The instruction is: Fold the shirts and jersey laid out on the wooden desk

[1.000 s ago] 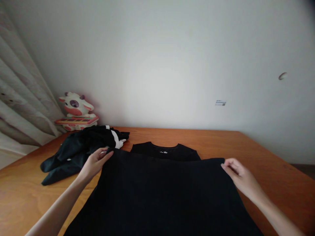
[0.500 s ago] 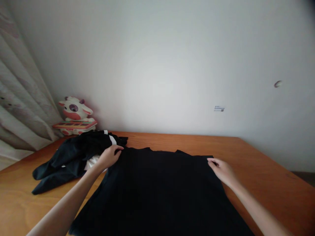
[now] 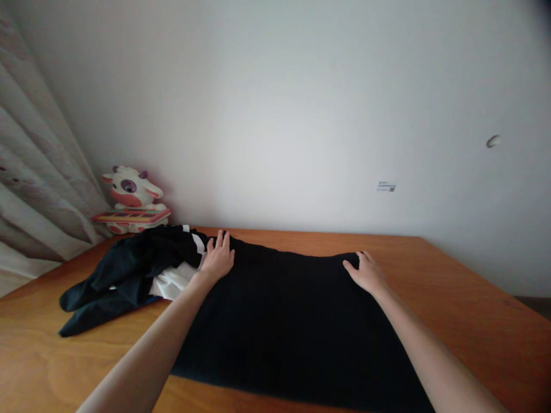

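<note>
A black shirt (image 3: 293, 321) lies spread on the wooden table in front of me, its near edge fairly straight and its neckline out of sight. My left hand (image 3: 218, 258) rests on its far left corner with the fingers stretched out and apart. At the far right corner, my right hand (image 3: 365, 273) touches the cloth, thumb set apart from the fingers; the outer fingers are partly hidden. Beside my left forearm is a heap of black clothing (image 3: 124, 269) with white bands, and a white cloth (image 3: 174, 280) pokes out from under it.
The wooden table (image 3: 456, 298) backs onto a pale wall carrying a small label (image 3: 386, 186) and a hook-like piece (image 3: 493, 141). A toy cow with a keyboard (image 3: 131, 198) stands at the back left, near a light curtain (image 3: 38, 172).
The shirt's near edge has come into view, and its neckline no longer shows. Both hands have moved inward and away from me; their pinching fingers have spread.
</note>
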A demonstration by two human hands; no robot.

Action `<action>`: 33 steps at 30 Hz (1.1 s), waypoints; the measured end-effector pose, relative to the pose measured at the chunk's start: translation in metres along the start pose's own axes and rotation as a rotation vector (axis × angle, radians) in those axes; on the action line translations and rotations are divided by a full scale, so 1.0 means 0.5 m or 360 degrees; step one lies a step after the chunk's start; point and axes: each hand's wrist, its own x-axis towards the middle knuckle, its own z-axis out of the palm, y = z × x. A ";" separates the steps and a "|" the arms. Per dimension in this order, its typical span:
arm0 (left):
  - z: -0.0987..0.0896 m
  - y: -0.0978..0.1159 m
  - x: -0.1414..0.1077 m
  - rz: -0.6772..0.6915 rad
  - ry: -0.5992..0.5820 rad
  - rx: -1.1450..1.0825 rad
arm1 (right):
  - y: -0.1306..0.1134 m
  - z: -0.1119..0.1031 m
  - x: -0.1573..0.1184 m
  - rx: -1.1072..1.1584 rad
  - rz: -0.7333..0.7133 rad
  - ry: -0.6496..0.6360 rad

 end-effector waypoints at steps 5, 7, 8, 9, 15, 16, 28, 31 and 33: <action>0.036 0.124 -0.111 0.0307 -0.0063 0.0185 | -0.049 0.049 -0.074 -0.0303 -0.0135 -0.0129; 0.049 0.176 -0.136 0.0420 -0.0237 0.0075 | -0.091 0.067 -0.106 -0.0285 -0.0263 -0.0138; 0.056 0.200 -0.141 0.0421 -0.0319 0.0015 | -0.117 0.076 -0.120 -0.0251 -0.0320 -0.0133; 0.064 0.222 -0.141 0.0393 -0.0387 -0.0032 | -0.145 0.086 -0.132 -0.0195 -0.0386 -0.0122; 0.116 0.289 -0.115 0.0329 -0.0571 -0.0073 | -0.264 0.148 -0.167 0.0031 -0.0670 -0.0222; 0.123 0.287 -0.112 0.0332 -0.0575 -0.0069 | -0.264 0.155 -0.168 0.0003 -0.0652 -0.0245; 0.130 0.065 -0.052 0.0228 -0.0526 0.0023 | -0.106 0.105 -0.098 -0.0377 -0.0364 -0.0441; 0.127 0.005 -0.050 0.0174 -0.0517 0.0034 | -0.070 0.093 -0.085 -0.0434 -0.0290 -0.0453; 0.122 -0.024 -0.050 0.0112 -0.0534 0.0011 | -0.049 0.087 -0.078 -0.0436 -0.0236 -0.0449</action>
